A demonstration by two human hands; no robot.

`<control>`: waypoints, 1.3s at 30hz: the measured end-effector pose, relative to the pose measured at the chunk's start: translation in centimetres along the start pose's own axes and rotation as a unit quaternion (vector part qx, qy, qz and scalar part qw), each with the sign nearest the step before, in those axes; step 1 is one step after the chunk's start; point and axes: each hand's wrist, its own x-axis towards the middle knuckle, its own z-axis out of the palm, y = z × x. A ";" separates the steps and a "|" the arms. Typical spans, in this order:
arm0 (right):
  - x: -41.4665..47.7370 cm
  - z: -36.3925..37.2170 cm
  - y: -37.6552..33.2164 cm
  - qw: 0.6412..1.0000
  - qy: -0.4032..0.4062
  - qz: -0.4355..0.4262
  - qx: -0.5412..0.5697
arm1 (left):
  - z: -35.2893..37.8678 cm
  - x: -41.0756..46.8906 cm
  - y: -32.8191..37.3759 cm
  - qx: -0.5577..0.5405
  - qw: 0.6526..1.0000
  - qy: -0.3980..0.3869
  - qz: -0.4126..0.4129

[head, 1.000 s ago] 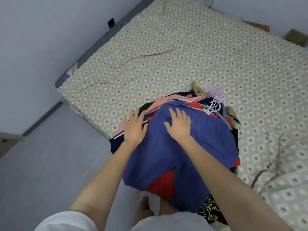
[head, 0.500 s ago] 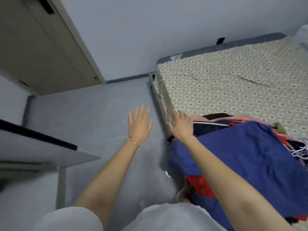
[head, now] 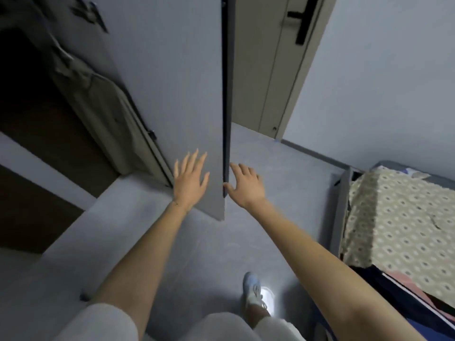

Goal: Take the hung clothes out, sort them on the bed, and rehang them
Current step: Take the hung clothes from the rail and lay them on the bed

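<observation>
Head view, nearest to farthest. One foot in a pale shoe [head: 252, 289] stands on the grey floor [head: 290, 183], below and between the two bare forearms. To the right of the right forearm, one heap of clothes [head: 394, 284] in navy, pink and blue lies on the near corner of the one bed [head: 398, 217], whose patterned cover extends well to the right of the right hand; the number of garments in the heap cannot be told.

Both hands are raised and hold nothing. The left hand [head: 190, 179] has its fingers straight and spread, and is seen against the face of one open grey wardrobe door [head: 172, 94]; whether it touches the door cannot be told. The right hand [head: 246, 185], fingers loosely spread, is just right of that door's dark edge, its thumb close to the edge.

Beyond and left of the left hand, one beige bag [head: 105, 112] shows inside the dark wardrobe. Beyond the right hand stands one beige room door [head: 266, 70] with one black handle [head: 302, 23].
</observation>
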 end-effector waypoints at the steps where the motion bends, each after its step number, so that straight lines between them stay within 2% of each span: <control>1: 1.3 0.1 -1.7 1.000 -0.004 -0.021 -0.011 | -0.9 0.3 -1.8 0.005 1.000 0.009 -0.022; 10: 14.2 0.3 -15.4 0.979 -0.025 -0.194 -0.048 | -8.3 3.5 -16.7 0.086 0.979 0.061 -0.173; 21: 29.6 -1.6 -28.3 0.954 -0.018 -0.296 -0.048 | -13.9 9.1 -27.7 0.121 0.935 0.107 -0.314; 27: 35.0 -0.9 -33.2 0.956 -0.026 -0.288 -0.048 | -15.2 9.9 -33.1 0.112 0.926 0.134 -0.335; 31: 38.3 -0.1 -36.4 0.971 -0.030 -0.237 -0.033 | -15.8 10.6 -37.8 0.108 0.927 0.123 -0.338; 39: 42.2 0.8 -41.5 0.982 0.018 -0.181 -0.042 | -17.5 12.2 -44.7 0.100 0.954 0.093 -0.267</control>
